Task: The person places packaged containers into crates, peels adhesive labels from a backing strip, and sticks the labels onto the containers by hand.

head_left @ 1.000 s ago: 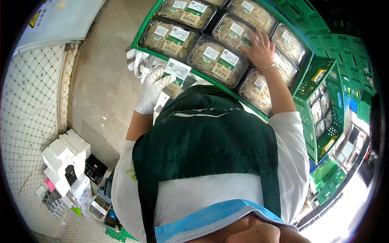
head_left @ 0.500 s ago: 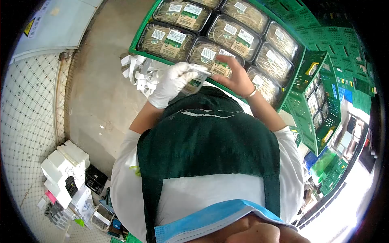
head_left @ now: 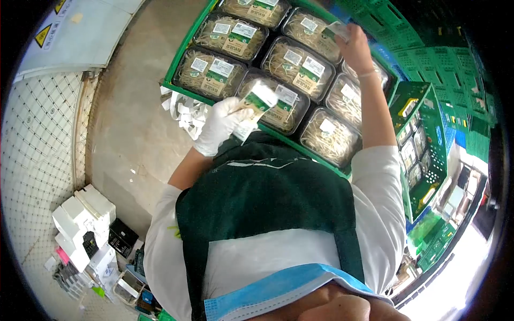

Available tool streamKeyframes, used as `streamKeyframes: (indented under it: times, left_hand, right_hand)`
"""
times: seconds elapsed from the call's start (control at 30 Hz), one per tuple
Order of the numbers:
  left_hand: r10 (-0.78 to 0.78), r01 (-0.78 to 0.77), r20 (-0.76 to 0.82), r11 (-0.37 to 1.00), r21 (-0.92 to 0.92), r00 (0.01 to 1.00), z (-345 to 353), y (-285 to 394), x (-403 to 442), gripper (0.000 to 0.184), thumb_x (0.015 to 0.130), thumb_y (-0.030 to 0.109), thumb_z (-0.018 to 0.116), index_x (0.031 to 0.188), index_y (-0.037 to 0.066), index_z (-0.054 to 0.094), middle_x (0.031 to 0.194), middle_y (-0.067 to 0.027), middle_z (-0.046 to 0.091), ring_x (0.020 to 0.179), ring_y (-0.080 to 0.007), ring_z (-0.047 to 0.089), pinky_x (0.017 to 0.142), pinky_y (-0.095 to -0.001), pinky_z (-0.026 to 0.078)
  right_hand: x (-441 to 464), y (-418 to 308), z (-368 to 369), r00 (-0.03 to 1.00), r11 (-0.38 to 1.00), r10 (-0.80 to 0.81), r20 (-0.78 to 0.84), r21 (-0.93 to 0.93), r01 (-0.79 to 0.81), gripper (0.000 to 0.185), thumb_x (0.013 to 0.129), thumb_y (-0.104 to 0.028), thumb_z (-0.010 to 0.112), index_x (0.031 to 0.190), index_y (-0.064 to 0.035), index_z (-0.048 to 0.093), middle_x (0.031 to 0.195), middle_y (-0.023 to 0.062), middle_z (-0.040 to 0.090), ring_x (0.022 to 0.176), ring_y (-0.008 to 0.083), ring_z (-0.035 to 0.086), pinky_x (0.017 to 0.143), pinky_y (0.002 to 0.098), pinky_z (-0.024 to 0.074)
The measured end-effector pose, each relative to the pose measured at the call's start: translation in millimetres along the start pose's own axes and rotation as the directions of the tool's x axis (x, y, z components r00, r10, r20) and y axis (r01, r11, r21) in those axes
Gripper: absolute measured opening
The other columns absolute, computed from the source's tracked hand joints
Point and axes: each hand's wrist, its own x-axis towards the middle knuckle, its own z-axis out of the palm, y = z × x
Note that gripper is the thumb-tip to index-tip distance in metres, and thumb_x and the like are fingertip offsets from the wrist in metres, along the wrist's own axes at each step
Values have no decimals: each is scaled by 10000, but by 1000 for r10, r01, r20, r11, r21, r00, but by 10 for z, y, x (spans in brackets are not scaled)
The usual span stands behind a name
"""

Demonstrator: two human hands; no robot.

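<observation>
Gloved left hand (head_left: 222,123) grips green-and-white labels (head_left: 261,100) between thumb and fingers at the near edge of a green crate (head_left: 184,45), while the bare right hand (head_left: 356,49) pinches a single label (head_left: 338,31) above a far-right tray (head_left: 306,33); whether that label touches the tray cannot be told. Black trays of pale, thin strands fill the crate in rows. Those on the left bear green-and-tan labels beside small white stickers; a near-right tray (head_left: 331,140) shows only its white sticker. White strips (head_left: 186,113) lie just left of the crate's near edge. At right, a second green crate (head_left: 428,160) holds more packs. The worker wears a dark green apron (head_left: 267,198).
</observation>
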Motion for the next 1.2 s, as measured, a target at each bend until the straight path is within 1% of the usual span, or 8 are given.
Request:
streamKeyframes:
  times: [0.27,0.53,0.6,0.67,0.73,0.93,1.0,1.2]
  left_hand:
    - [-32,31,-126,999,-14,992,-81,-35,-128,130,812,61,548,919,-11,566,827,-28,600,703,-52,537,612,-177,433]
    - [61,-61,11,996,-70,998,111,14,-13,156,809,38,551,959,-3,540,887,-33,584,774,-64,527,684,-198,441]
    - [150,-150,-2,986,-72,989,208,-63,89,171,802,17,553,972,2,534,901,-39,580,791,-70,523,721,-209,442]
    - [207,-205,83,978,-36,975,304,-52,133,179,801,15,555,978,6,534,917,-41,580,807,-75,520,734,-216,434]
    - [126,-166,138,927,336,982,314,40,136,198,796,26,562,994,11,554,872,-48,599,794,-81,526,721,-226,422]
    - [319,-337,116,918,210,941,905,176,196,204,770,107,625,929,-9,571,810,-21,583,721,-65,497,650,-210,411]
    - [116,-164,119,781,603,986,993,170,240,194,766,125,635,888,-9,566,787,-20,574,682,-59,467,603,-215,398]
    - [-60,29,104,959,283,993,963,-61,253,111,797,99,588,837,-5,584,726,-10,585,636,-35,500,553,-179,409]
  right_hand:
    - [-214,147,505,1000,859,2,-14,-513,-8,603,761,-394,563,1252,-127,335,1212,144,396,1087,312,406,863,437,359]
    - [-264,-106,303,906,908,161,391,-419,20,649,812,-514,432,1287,-93,297,1333,98,311,1203,255,329,948,433,314]
    - [-536,-560,39,901,849,54,431,456,-269,571,730,-405,626,1143,-43,472,1109,152,530,1033,253,506,895,375,406]
    - [-806,-1025,-350,746,651,-223,628,665,-366,498,691,-297,694,1078,-35,521,959,106,595,905,213,564,807,324,455]
    - [-1002,-1204,-500,841,729,-128,526,624,-280,342,693,-132,698,979,-1,563,865,60,586,768,130,537,670,261,435]
    - [-1320,-1175,-731,900,758,140,413,540,-366,239,669,-145,700,851,-20,606,717,131,600,605,199,591,540,281,465]
    - [-1358,-916,-767,991,841,31,133,532,-98,171,661,-132,704,792,-46,637,716,100,614,595,173,587,525,258,467]
    - [-829,967,-1100,964,976,209,167,-94,-195,319,797,-265,551,1004,-24,523,924,176,577,844,320,556,719,383,461]
